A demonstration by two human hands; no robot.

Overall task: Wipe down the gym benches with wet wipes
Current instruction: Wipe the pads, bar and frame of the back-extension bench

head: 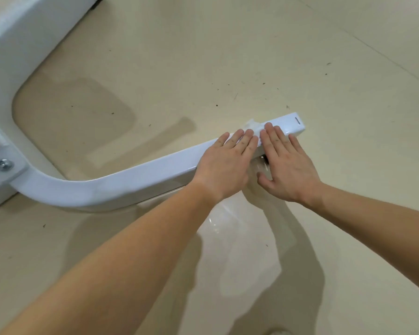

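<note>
Both hands flat on the white bench leg [140, 176] near its free end, left hand [224, 165] and right hand [286, 165] side by side, no closed grip, fingers spread and pressing a small white wet wipe [252, 128] that only peeks out between the fingertips. The leg curves back left to a bolt [4, 164] on the bench frame, low over the speckled floor [228, 56]. Risk: the wipe is bunched and barely pinned, so it could slip off the far edge or miss the leg's sides; leaning hard might shift the bench on slick tile.
</note>
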